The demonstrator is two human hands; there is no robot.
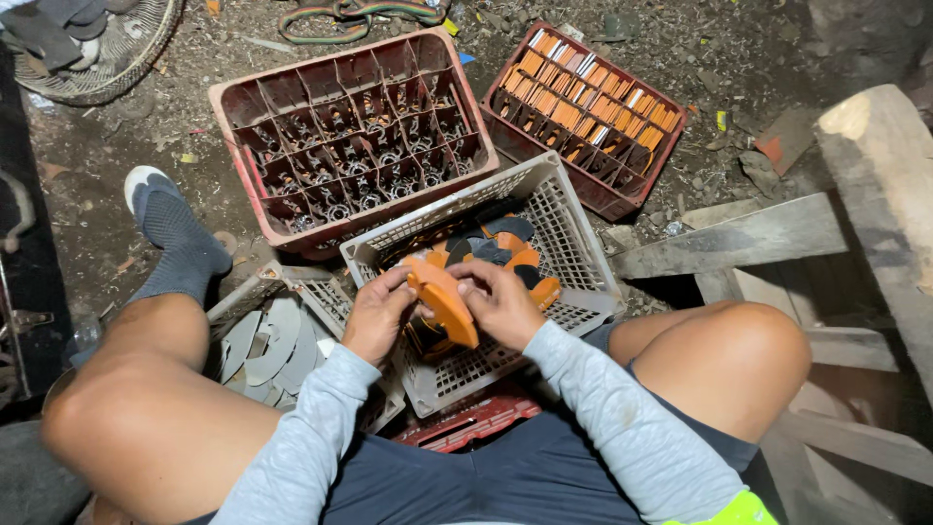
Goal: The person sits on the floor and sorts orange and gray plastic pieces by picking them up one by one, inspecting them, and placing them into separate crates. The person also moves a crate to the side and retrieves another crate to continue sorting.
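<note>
My left hand (377,313) and my right hand (501,303) both grip a stack of orange curved flat pieces (442,299), held edge-on over a white slotted plastic basket (573,233). More orange and dark curved pieces (505,248) lie inside that basket beyond my fingers. Both arms wear grey long sleeves. I sit on the ground with bare knees spread on either side.
A red divided crate (350,126) holds metal rings; another red crate (583,112) is packed with orange pieces. Grey curved plates (267,345) lie in a basket by my left knee. Wooden beams (777,233) stand at right; a sock-clad foot (170,228) rests at left.
</note>
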